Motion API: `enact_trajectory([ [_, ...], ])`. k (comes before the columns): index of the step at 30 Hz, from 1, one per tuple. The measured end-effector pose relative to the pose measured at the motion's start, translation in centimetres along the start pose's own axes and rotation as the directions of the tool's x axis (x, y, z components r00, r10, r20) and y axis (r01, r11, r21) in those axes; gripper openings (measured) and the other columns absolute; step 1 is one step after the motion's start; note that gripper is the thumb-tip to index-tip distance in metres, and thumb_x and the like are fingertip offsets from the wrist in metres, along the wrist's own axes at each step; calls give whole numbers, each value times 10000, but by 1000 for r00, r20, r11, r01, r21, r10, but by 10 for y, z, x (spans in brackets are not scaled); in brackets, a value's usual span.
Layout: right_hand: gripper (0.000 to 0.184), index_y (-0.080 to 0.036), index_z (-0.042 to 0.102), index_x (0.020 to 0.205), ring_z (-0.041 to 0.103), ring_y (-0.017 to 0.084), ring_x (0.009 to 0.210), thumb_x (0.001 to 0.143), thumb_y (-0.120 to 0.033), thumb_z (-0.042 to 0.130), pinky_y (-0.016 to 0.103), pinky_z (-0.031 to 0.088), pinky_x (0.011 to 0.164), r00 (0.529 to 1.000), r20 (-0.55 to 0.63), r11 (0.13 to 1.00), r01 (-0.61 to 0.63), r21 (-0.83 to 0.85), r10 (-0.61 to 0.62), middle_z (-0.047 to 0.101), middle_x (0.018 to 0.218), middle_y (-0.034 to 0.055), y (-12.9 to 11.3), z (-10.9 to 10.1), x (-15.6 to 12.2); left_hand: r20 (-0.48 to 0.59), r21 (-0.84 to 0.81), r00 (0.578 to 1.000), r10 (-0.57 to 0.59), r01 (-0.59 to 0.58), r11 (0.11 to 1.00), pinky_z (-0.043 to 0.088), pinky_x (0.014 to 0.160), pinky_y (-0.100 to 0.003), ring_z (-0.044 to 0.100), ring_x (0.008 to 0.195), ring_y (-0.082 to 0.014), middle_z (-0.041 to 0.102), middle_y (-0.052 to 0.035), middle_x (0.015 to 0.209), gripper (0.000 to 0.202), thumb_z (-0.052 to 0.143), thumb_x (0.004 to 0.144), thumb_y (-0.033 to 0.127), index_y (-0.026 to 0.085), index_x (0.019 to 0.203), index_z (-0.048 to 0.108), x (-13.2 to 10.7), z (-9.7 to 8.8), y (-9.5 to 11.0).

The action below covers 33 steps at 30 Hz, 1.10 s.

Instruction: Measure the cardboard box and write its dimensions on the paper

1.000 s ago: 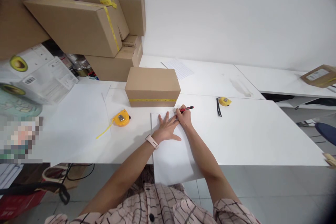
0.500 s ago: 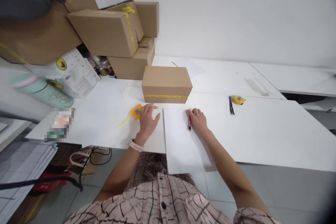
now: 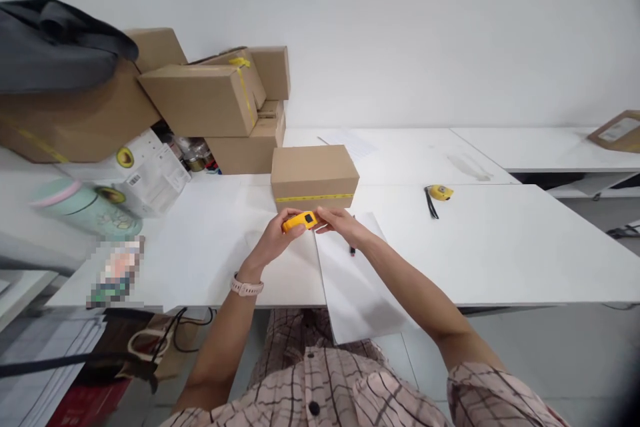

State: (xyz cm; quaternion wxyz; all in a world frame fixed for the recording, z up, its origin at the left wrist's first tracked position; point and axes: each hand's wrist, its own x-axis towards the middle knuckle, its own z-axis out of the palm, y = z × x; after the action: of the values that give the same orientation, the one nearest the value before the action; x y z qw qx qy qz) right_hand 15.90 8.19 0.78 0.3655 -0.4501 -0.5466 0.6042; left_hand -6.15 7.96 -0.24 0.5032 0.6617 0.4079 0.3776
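In front of the cardboard box (image 3: 315, 170), my left hand (image 3: 273, 240) is closed around an orange-yellow tape measure (image 3: 299, 221). My right hand (image 3: 343, 223) meets the tape measure at its right end, fingers pinched there; whether they grip the blade tip is too small to see. A red and black pen (image 3: 353, 250) lies on white paper (image 3: 350, 300) beneath my right wrist, partly hidden by it. The paper overhangs the table's front edge. A strip of yellow tape runs along the box's front face.
A second yellow tape measure (image 3: 441, 193) with a black strap lies to the right. Stacked cartons (image 3: 200, 100) fill the back left, with a mint-green bottle (image 3: 85, 207) below them. A sheet of paper (image 3: 353, 141) lies behind the box.
My left hand has picked up the tape measure and brought it right, in front of the box. My right hand has let go of the pen and moved left to the tape measure.
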Motion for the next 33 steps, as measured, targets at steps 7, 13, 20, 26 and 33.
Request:
enact_trajectory([
  [7,515,-190,614,663,495,101,601,646,-653,837,250,466,592,990,-136,996,40,84,-29,558,637,-15,-42,-35,34,74,-110,997,25,-17,994,519,895,-363,684,1009,-239,716,-80,1084,447,743,813,485,191,1117,600,52,-24,46],
  [13,460,-203,503,635,456,113,616,807,-554,746,262,417,616,874,-464,985,170,10,-146,493,634,-18,-79,-126,83,-230,-194,972,-43,-2,981,548,709,-284,687,946,-223,715,-64,1054,419,783,759,418,181,1063,619,118,-99,50],
  [20,309,-192,540,695,497,139,701,863,-441,608,270,430,696,823,-562,981,-33,-192,-83,550,711,15,-50,-157,121,-248,-349,952,-180,86,933,617,774,-367,716,907,-219,719,-71,1040,428,829,740,266,164,1069,573,139,-140,32],
  [26,272,-197,562,781,549,196,794,901,-418,458,291,414,701,781,-611,870,-206,-449,-130,654,870,84,-36,-158,127,-235,-338,947,-220,132,932,610,760,-347,729,866,-209,725,-68,1021,455,836,732,239,157,1093,572,147,-158,20],
  [33,399,-191,589,936,619,273,906,956,-510,349,349,436,772,802,-590,657,-397,-640,-90,696,1052,167,-38,-150,128,-225,-338,948,-226,141,931,610,747,-343,727,882,-215,733,-82,1019,443,840,720,260,155,1071,592,152,-167,6],
])
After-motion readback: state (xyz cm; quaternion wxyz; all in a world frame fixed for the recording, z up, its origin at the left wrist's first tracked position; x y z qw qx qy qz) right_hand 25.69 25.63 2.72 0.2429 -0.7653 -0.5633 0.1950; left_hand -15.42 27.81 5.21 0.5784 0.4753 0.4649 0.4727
